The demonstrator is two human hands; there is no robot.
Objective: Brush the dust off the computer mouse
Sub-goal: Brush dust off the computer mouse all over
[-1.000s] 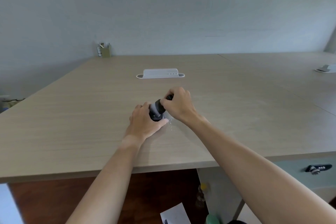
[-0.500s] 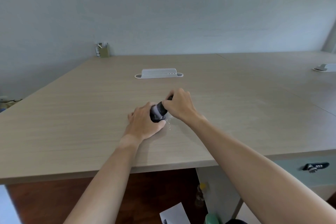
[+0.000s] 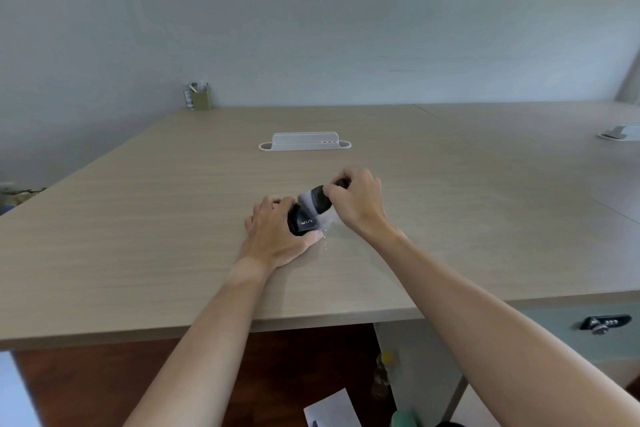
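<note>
A black computer mouse [image 3: 302, 221] with a white logo on its rear sits on the wooden desk [image 3: 138, 236]. My left hand [image 3: 273, 236] grips it from the left, thumb along its near side. My right hand [image 3: 356, 201] holds a black brush [image 3: 320, 200] whose pale bristles [image 3: 304, 198] touch the top front of the mouse. White dust specks [image 3: 327, 230] lie on the desk just right of the mouse.
A white cable tray [image 3: 304, 142] sits at mid-desk behind the hands. A pen holder [image 3: 199, 96] stands at the back left against the wall. Another white tray [image 3: 621, 132] is at the far right. A drawer lock [image 3: 604, 322] is below the desk edge.
The brush has shifted up and to the right, off the mouse's rear, which now shows its logo. My left hand keeps its hold on the mouse.
</note>
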